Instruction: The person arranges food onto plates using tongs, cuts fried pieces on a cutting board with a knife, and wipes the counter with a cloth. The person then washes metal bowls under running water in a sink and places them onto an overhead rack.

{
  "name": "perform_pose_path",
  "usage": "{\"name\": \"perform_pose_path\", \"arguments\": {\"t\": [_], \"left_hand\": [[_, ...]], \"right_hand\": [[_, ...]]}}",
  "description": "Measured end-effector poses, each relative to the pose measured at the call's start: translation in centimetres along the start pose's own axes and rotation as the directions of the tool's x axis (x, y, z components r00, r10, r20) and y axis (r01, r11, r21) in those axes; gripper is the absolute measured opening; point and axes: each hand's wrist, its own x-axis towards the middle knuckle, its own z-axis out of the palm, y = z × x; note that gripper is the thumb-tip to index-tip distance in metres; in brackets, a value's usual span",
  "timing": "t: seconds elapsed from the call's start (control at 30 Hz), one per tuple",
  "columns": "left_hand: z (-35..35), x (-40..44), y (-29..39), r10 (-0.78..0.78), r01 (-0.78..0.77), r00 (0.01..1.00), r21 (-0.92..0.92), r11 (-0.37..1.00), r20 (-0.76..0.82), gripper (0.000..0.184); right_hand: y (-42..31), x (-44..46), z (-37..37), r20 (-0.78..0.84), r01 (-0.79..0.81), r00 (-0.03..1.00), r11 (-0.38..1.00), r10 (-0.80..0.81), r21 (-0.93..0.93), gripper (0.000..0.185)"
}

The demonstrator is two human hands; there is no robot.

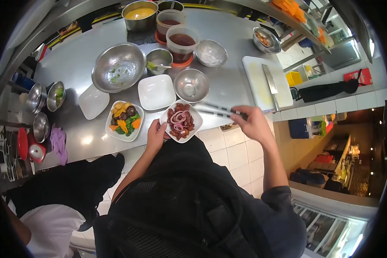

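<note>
My left hand (158, 134) grips the near-left rim of a white square plate (196, 117) at the front edge of the steel table. Browned meat pieces (179, 129) topped with pink onion rings (181, 117) fill the plate. To the right, my right hand (250, 122) is closed on metal tongs (217, 110), whose tips are blurred and point left, just beyond the plate. An empty steel bowl (191, 86) stands behind the plate. Left of my left hand sits a second white plate (124, 136) with mushrooms, carrot and green vegetables.
Behind are two bare white plates (156, 92) (93, 102), a large steel bowl (118, 68), tubs of dark liquid (182, 41) and a pot (139, 16). At right a knife (269, 80) lies on a white cutting board (256, 84). Another person (51, 215) stands at lower left.
</note>
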Motion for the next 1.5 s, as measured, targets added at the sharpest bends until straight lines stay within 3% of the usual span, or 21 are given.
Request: {"name": "perform_pose_path", "arguments": {"t": [0.07,0.1,0.13,0.2,0.47,0.67,0.73,0.77,0.83,0.93,0.97,1.03,1.13,1.3,1.4,1.43,1.5], "left_hand": [[0.1,0.7,-1.1,-0.007,0.007,0.998,0.01,1.0,-0.063,0.026],[0.3,1.1,-0.9,0.0,0.002,0.999,0.029,1.0,-0.04,0.026],[0.5,1.1,-0.9,-0.019,0.021,0.998,0.038,0.999,-0.061,0.024],[0.5,1.1,-0.8,-0.032,0.036,0.995,0.046,0.998,-0.092,0.022],[0.6,0.9,-0.9,-0.019,0.021,0.992,0.019,1.0,-0.121,0.02],[1.4,0.7,-2.2,0.051,-0.039,0.968,0.055,0.998,-0.245,0.019],[2.5,0.6,-2.2,0.055,-0.037,0.952,0.066,0.997,-0.301,0.018],[3.4,0.5,-2.2,0.027,-0.017,0.945,0.035,0.999,-0.327,0.019],[5.4,0.6,-1.8,0.003,0.001,0.921,0.01,1.0,-0.389,0.019],[9.8,1.2,-2.4,0.022,-0.066,0.863,-0.069,0.995,-0.505,0.02],[11.2,1.4,-2.7,0.023,-0.098,0.844,-0.113,0.989,-0.535,0.021],[13.8,2.1,-3.0,0.042,-0.157,0.79,-0.137,0.978,-0.612,0.024],[15.9,2.9,-3.4,0.124,-0.204,0.692,-0.028,0.979,-0.711,0.025],[15.8,2.3,-3.4,0.086,-0.254,0.622,-0.097,0.962,-0.778,0.029],[14.2,2.1,-1.5,0.258,-0.29,0.427,0.139,0.947,-0.867,0.024],[12.7,2.5,-0.2,0.284,-0.302,0.435,0.158,0.94,-0.854,0.024],[8.7,3.7,3.2,0.442,-0.377,0.296,0.321,0.868,-0.847,0.024]], "right_hand": [[-0.8,1.3,-0.1,-0.242,0.186,0.931,0.927,-0.272,-0.326,0.024],[0.3,3.4,0.5,-0.237,0.265,0.881,0.841,-0.41,-0.471,0.027],[1.4,4.7,1.0,-0.247,0.262,0.878,0.844,-0.41,-0.468,0.027],[3.2,6.6,1.8,-0.13,0.285,0.865,0.687,-0.485,-0.668,0.027],[6.2,10.1,2.6,-0.017,0.389,0.814,0.567,-0.58,-0.726,0.021],[9.0,12.7,0.7,-0.028,0.465,0.793,0.634,-0.609,-0.619,0.018],[10.8,13.8,-0.2,-0.175,0.505,0.803,0.807,-0.569,-0.305,0.019],[11.9,14.1,-1.0,-0.154,0.518,0.804,0.803,-0.575,-0.294,0.019],[13.6,14.5,-2.5,-0.246,0.411,0.891,0.908,-0.382,0.079,0.021],[13.9,12.1,-5.4,-0.097,0.349,0.937,0.909,-0.335,0.227,0.024],[14.4,11.8,-5.3,-0.07,0.355,0.935,0.903,-0.348,0.242,0.024],[14.9,11.4,-5.2,0.012,0.512,0.852,0.839,-0.523,0.181,0.026],[14.7,11.7,-6.0,0.119,0.541,0.828,0.836,-0.549,0.095,0.026],[15.2,13.4,-6.9,0.165,0.563,0.798,0.815,-0.579,0.136,0.03],[13.0,15.0,-5.6,0.088,0.533,0.818,0.807,-0.568,0.253,0.03],[12.0,15.8,-4.8,0.071,0.526,0.824,0.805,-0.562,0.273,0.032],[8.3,17.9,-1.6,-0.048,0.592,0.774,0.695,-0.631,0.408,0.036]]}}
